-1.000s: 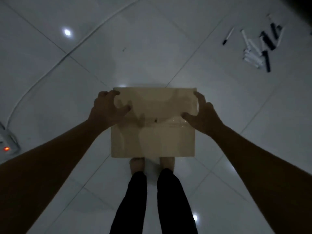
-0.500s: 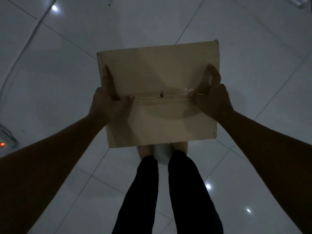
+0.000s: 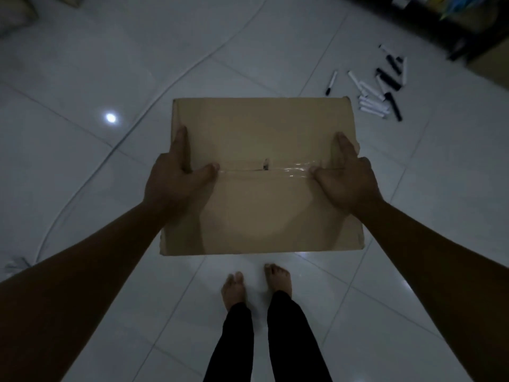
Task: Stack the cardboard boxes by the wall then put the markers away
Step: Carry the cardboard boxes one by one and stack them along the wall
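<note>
I hold a flat brown cardboard box (image 3: 261,128), taped along its middle seam, in the air above the white tiled floor. My left hand (image 3: 176,175) grips its left edge, thumb on top by the tape and fingers going down the side. On the opposite edge my right hand (image 3: 347,177) grips the same way. Several black and white markers (image 3: 377,86) lie scattered on the floor at the upper right, beyond the box.
My bare feet (image 3: 257,285) stand on the tiles (image 3: 82,78) just below the box. A thin white cable (image 3: 154,103) curves across the floor on the left. Dark furniture or shelving (image 3: 454,20) fills the top right corner.
The box has come higher and closer to the camera, held by both hands. The view has tilted forward, so the markers at the upper right are in sight again.
</note>
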